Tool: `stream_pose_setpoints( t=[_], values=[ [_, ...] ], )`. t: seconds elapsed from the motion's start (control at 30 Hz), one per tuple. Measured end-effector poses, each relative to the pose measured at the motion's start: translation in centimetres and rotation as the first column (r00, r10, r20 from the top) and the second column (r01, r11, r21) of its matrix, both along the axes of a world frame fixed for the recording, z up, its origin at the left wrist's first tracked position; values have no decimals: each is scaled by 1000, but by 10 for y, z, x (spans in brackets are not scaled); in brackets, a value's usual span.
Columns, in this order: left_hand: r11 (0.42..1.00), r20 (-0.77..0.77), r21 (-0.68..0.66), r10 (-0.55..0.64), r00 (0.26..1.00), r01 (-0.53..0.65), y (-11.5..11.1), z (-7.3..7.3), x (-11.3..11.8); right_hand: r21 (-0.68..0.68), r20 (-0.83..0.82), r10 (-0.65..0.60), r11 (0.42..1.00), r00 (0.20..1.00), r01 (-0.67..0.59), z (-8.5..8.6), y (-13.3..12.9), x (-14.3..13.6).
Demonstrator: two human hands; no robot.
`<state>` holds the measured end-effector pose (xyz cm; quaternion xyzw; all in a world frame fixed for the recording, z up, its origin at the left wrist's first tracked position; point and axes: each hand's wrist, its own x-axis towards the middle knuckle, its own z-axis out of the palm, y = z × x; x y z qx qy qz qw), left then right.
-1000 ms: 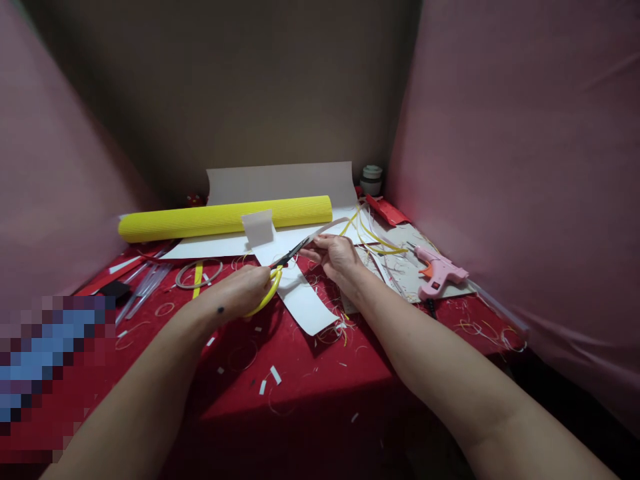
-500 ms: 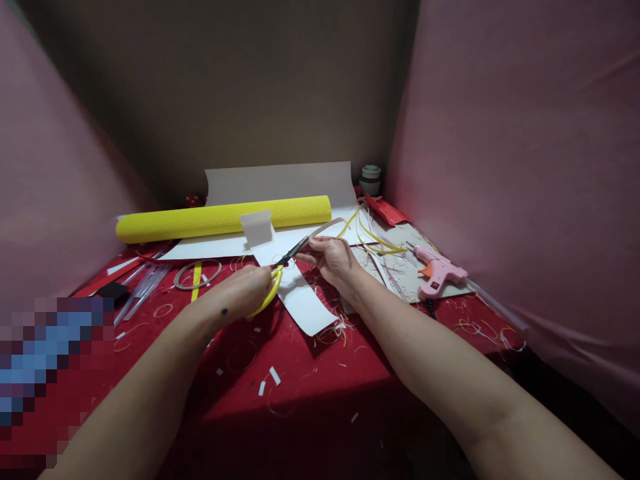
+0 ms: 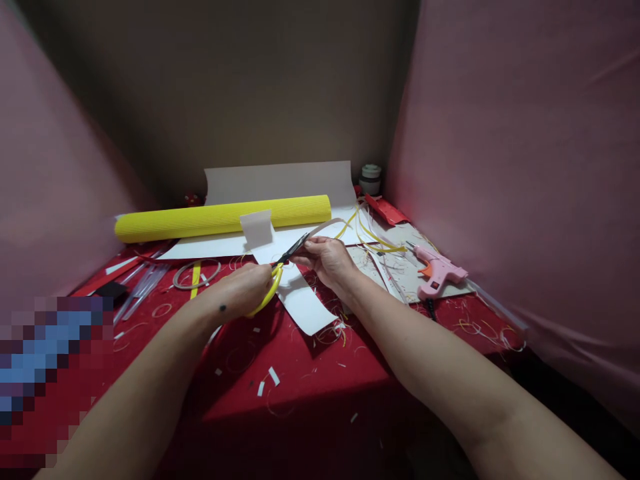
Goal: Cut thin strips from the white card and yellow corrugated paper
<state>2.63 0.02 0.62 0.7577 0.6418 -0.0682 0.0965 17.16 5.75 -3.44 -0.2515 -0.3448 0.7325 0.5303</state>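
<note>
My left hand (image 3: pixel 250 287) is closed around the yellow handles of a pair of scissors (image 3: pixel 271 291). Their dark blades point up and right, reaching the fingers of my right hand (image 3: pixel 327 257). Pinched in those right fingers is a narrow, pale paper strip (image 3: pixel 330 225), which curves away over the far side of the hand. Whether the blades are touching the strip, I cannot tell. Beneath both hands lies a white piece of paper (image 3: pixel 307 303), its far end (image 3: pixel 257 229) bent upward.
A yellow corrugated roll (image 3: pixel 225 219) rests across a large white sheet (image 3: pixel 280 177). To the right, a pink glue gun (image 3: pixel 440 272) lies on a grey board (image 3: pixel 400 240) beside yellow strips (image 3: pixel 383 245). Clear sticks (image 3: pixel 145 290) lie left. Paper scraps litter the red cloth (image 3: pixel 310 373).
Both hands stay almost in place. The scissor blades and right fingers have shifted very slightly, and the far end of the pale strip now reaches a little further right.
</note>
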Motion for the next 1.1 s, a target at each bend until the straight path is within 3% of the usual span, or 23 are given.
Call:
stream_pose_setpoints(
  t=[0.27, 0.4, 0.57, 0.63, 0.73, 0.8, 0.87, 0.93, 1.0, 1.1],
  values=[
    [999, -89, 1, -50, 995, 50, -1, 5, 4, -9, 13, 4, 1000, 1000, -4, 0, -2, -2],
    [996, -42, 20, -82, 996, 83, 1, 6, 5, 3, 6, -12, 1000, 1000, 12, 0, -4, -4],
    [982, 70, -171, 88, 994, -75, 1, 2, 6, -11, -2, -18, 1000, 1000, 18, 0, -3, -4],
    [978, 96, -189, 109, 989, -89, 1, 0, 7, -13, 6, -15, 1000, 1000, 15, 0, -3, -4],
    [994, 143, -96, 65, 988, -51, 3, 1, 4, -18, 27, -9, 1000, 1000, 10, 0, -2, -4],
    [995, 183, 71, 57, 981, -71, 8, 5, -5, -27, 18, -16, 999, 1000, 17, 0, -1, -2],
    [945, 247, 268, 121, 961, -188, 13, 9, -17, -46, -2, -31, 998, 1000, 31, 1, 1, -1],
    [891, 359, 327, 192, 914, -316, 16, 12, -27, -76, -21, -44, 996, 999, 43, 3, 4, 1],
    [922, 511, 186, 206, 835, -341, 15, 14, -32, -115, -32, -54, 992, 998, 50, 4, 6, 3],
    [965, 622, -67, 238, 746, -252, 9, 17, -32, -164, -58, -91, 983, 994, 80, 6, 11, 8]
  ],
)
